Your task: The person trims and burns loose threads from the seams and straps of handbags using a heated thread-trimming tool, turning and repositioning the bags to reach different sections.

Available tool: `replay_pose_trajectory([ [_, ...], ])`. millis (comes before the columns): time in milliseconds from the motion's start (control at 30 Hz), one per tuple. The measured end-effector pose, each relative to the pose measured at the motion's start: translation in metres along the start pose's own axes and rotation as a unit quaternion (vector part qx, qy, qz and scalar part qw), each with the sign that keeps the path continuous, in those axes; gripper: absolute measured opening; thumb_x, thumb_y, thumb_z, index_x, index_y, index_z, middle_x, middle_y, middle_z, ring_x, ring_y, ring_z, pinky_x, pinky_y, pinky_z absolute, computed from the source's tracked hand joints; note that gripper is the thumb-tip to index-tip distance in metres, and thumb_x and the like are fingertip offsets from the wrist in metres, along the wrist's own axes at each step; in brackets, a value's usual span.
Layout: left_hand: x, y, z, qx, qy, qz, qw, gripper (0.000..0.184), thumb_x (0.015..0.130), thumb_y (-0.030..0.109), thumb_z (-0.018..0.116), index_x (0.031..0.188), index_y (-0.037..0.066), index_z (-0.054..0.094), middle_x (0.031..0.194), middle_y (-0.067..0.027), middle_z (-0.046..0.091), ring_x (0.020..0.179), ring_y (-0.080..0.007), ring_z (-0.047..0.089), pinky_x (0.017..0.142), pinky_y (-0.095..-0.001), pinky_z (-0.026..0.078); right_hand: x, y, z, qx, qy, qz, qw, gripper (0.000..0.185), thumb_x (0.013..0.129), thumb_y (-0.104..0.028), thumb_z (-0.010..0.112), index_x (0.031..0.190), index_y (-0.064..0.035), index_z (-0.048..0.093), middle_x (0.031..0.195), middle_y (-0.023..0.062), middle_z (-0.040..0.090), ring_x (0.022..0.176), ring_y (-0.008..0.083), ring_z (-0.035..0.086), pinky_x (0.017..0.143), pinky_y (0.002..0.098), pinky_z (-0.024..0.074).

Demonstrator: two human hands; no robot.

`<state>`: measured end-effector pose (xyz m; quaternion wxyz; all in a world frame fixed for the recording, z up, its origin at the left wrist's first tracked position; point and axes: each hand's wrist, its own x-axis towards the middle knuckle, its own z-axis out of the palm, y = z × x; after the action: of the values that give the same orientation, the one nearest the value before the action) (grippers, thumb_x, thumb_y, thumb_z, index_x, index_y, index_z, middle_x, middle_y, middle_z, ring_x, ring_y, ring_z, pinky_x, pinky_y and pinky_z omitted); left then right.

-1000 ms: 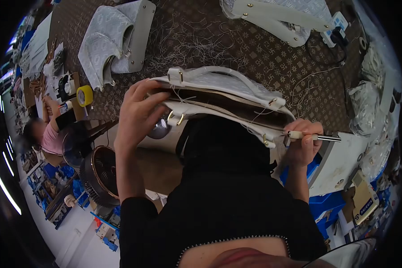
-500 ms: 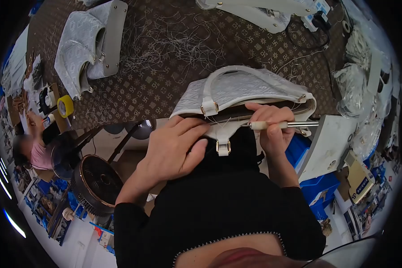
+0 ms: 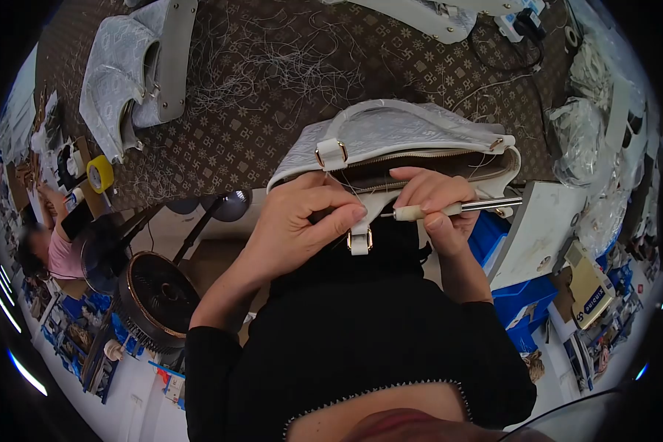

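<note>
A white patterned handbag (image 3: 420,125) with its zipped mouth open lies at the table's front edge, over my lap. My left hand (image 3: 298,221) is at the bag's near rim, thumb and forefinger pinched together by a strap tab with a gold ring (image 3: 359,239); loose threads run close to the fingertips. In my right hand (image 3: 442,202) is a pen-like tool (image 3: 457,208) with a pale grip and metal shaft, its thin tip pointing left toward the tab. The fingers of my right hand partly cover the bag's opening.
Thread scraps (image 3: 287,70) lie on the brown patterned table (image 3: 221,147). Another white bag (image 3: 121,70) and yellow tape (image 3: 100,174) are at left, a fan (image 3: 158,295) below. A person (image 3: 59,250) sits far left. A power strip (image 3: 519,22) and plastic bags (image 3: 578,140) are at right.
Since the first frame the bag has turned and shifted, and both hands have moved to its near strap tab. Most recently my left thumb and forefinger have closed together, and the tool has moved slightly left.
</note>
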<state>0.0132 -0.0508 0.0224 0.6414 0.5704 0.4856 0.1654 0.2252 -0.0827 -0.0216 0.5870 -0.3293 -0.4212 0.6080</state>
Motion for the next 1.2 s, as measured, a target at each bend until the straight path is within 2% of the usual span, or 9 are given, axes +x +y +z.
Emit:
replay_pose_trajectory([
  [167,0.0,0.012,0.001,0.033,-0.019,-0.035,0.999,0.019,0.082,0.022,0.066,0.089,0.005,0.07,0.075,-0.0063,0.058,0.07,-0.0136,0.056,0.061,-0.026,0.044,0.0,0.0,0.0,0.002,-0.006,0.009,1.0,0.009,0.079,-0.014,0.064,0.082,-0.0062,0.059,0.073,0.0097,0.064,0.073,0.0218,0.063,0.09,0.0464,0.0425],
  [300,0.001,0.002,0.005,0.042,-0.026,-0.024,0.998,0.02,0.082,0.024,0.066,0.089,0.005,0.07,0.073,-0.0056,0.057,0.069,-0.0135,0.055,0.061,-0.0256,0.043,-0.001,0.001,-0.001,0.008,-0.004,0.004,1.0,0.01,0.079,-0.014,0.064,0.082,-0.0059,0.059,0.073,0.0095,0.063,0.072,0.0217,0.063,0.089,0.0466,0.043],
  [400,0.003,-0.004,0.003,-0.009,-0.025,-0.013,1.0,0.02,0.082,0.024,0.067,0.088,0.006,0.07,0.074,-0.0052,0.058,0.069,-0.0133,0.055,0.061,-0.0251,0.043,-0.002,0.0,0.0,0.029,0.009,-0.006,1.0,0.01,0.079,-0.014,0.064,0.082,-0.0057,0.059,0.073,0.0096,0.063,0.072,0.0217,0.063,0.089,0.0467,0.0433],
  [500,0.003,-0.005,0.002,-0.048,-0.041,-0.041,0.997,0.017,0.082,0.022,0.066,0.087,0.006,0.07,0.074,-0.0052,0.06,0.069,-0.0125,0.055,0.061,-0.0254,0.043,-0.002,0.002,-0.002,0.036,0.003,-0.007,0.999,0.01,0.079,-0.013,0.065,0.083,-0.0057,0.059,0.073,0.0094,0.063,0.072,0.0217,0.063,0.088,0.0463,0.0441],
  [567,0.003,-0.005,0.002,-0.026,-0.02,-0.005,0.999,0.015,0.083,0.019,0.065,0.087,0.005,0.07,0.073,-0.0054,0.062,0.068,-0.0118,0.056,0.061,-0.0249,0.045,-0.002,0.003,-0.003,0.029,-0.013,-0.007,0.999,0.01,0.078,-0.013,0.065,0.083,-0.0058,0.059,0.073,0.0092,0.063,0.072,0.0217,0.063,0.087,0.0459,0.0446],
  [733,0.001,-0.005,0.006,-0.025,0.017,-0.002,1.0,0.015,0.083,0.017,0.065,0.086,0.004,0.069,0.072,-0.0062,0.064,0.065,-0.0123,0.058,0.059,-0.024,0.046,-0.002,0.003,-0.005,-0.026,-0.065,-0.007,0.998,0.011,0.076,-0.01,0.067,0.082,-0.0067,0.059,0.071,0.0083,0.063,0.07,0.021,0.064,0.085,0.0428,0.0466],
  [1200,0.001,-0.006,0.007,0.005,0.044,0.033,0.998,0.015,0.082,0.019,0.067,0.086,0.005,0.069,0.069,-0.0051,0.06,0.061,-0.0124,0.056,0.055,-0.0243,0.044,0.0,0.002,-0.006,-0.056,-0.078,0.011,0.995,0.012,0.073,-0.012,0.07,0.08,-0.0077,0.061,0.071,0.0081,0.064,0.071,0.0221,0.065,0.084,0.0431,0.0474],
])
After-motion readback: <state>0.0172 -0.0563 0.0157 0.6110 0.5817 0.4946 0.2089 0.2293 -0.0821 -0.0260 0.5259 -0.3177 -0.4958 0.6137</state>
